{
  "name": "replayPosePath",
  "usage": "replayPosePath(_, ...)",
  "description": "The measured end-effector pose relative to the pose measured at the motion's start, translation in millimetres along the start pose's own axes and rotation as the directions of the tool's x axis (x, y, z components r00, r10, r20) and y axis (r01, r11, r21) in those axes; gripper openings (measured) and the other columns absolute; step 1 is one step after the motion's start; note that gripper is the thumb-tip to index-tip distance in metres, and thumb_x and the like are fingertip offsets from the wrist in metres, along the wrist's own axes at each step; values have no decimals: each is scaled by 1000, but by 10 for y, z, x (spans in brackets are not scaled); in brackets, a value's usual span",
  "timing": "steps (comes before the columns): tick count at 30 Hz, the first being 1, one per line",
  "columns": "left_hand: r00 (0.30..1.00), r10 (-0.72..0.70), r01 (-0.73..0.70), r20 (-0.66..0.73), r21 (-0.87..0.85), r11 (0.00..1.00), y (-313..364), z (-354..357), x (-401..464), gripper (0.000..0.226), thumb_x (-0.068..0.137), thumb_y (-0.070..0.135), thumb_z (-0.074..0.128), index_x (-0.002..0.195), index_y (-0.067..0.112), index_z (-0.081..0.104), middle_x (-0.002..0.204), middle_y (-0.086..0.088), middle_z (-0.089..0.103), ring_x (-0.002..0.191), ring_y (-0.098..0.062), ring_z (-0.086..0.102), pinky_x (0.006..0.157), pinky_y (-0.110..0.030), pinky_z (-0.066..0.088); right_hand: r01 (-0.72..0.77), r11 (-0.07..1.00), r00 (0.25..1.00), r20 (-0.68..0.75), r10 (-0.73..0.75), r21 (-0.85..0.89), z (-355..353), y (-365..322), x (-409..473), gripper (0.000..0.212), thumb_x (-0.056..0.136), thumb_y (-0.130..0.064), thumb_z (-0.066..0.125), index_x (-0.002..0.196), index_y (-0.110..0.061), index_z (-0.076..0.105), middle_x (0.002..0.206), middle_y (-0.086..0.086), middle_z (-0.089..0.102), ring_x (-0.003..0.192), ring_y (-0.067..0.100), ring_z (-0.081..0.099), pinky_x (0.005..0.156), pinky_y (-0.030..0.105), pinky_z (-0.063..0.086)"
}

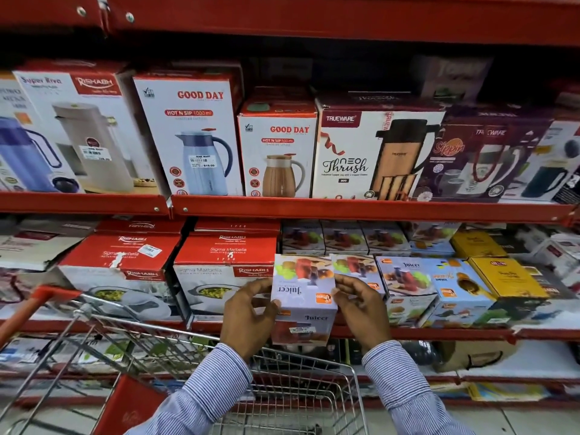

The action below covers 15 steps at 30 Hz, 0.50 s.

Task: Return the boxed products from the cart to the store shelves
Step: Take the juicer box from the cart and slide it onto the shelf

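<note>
A pale lilac juicer box [303,296] with fruit pictures is held between both hands in front of the middle shelf [439,335]. My left hand [248,315] grips its left side and my right hand [361,309] grips its right side. The box sits at the shelf's front edge, next to more juicer boxes [405,284] of the same kind to its right and behind it. The wire shopping cart [282,394] with a red handle stands directly below my arms; its visible basket shows no boxes.
Red and white Rishabh casserole boxes [219,271] stand just left of the held box. Yellow boxes [505,281] lie to the far right. The upper shelf [345,207] carries flask and jug boxes [191,136]. A lower shelf holds more packed goods.
</note>
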<state>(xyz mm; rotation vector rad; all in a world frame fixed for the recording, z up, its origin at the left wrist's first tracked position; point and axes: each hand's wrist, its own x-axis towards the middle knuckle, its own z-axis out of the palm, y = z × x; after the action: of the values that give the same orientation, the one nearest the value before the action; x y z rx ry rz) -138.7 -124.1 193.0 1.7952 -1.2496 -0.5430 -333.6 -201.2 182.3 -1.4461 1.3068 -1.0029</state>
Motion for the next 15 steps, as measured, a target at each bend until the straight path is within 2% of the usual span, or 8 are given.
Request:
replayPosePath(4, 1000, -3, 3, -20, -38, 999, 43, 77, 37, 39, 84, 10, 68, 118, 28, 63, 116, 6, 70, 102, -11, 66, 91, -40, 58, -2, 1000, 1000, 3, 2, -15, -33, 10, 86, 27, 86, -15, 65, 111, -27, 66, 106, -6, 71, 95, 13, 66, 85, 35, 56)
replayPosePath(8, 999, -23, 21, -44, -55, 998, 16, 176, 157, 41, 84, 8, 67, 120, 26, 63, 119, 4, 70, 110, -16, 65, 93, -42, 57, -5, 998, 1000, 1, 5, -56, -14, 28, 198, 28, 86, -16, 66, 106, -35, 63, 109, -9, 69, 82, 18, 71, 80, 40, 59)
replayPosePath(10, 998, -34, 31, -59, -53, 998, -16, 243, 198, 42, 84, 6, 67, 121, 25, 62, 120, 3, 70, 110, -16, 65, 92, -38, 57, -11, 997, 1000, -1, 11, -70, 3, 52, 254, 28, 85, -14, 66, 105, -34, 63, 109, -9, 68, 80, 20, 71, 79, 41, 59)
replayPosePath(13, 996, -41, 37, -75, -61, 997, -75, 358, 203, 44, 84, 2, 66, 123, 21, 62, 118, 3, 70, 104, -9, 64, 85, -21, 53, -30, 995, 1000, 4, 31, -98, 23, 108, 321, 29, 85, -12, 66, 108, -29, 64, 108, -8, 67, 81, 17, 69, 81, 38, 58)
replayPosePath(15, 995, -50, 44, -83, -75, 996, -108, 441, 196, 45, 83, -1, 65, 122, 22, 62, 112, 3, 71, 101, -11, 66, 86, -26, 57, -37, 993, 999, 14, 39, -112, 33, 157, 363, 29, 85, -9, 66, 110, -23, 65, 103, -8, 65, 88, 15, 66, 83, 32, 55)
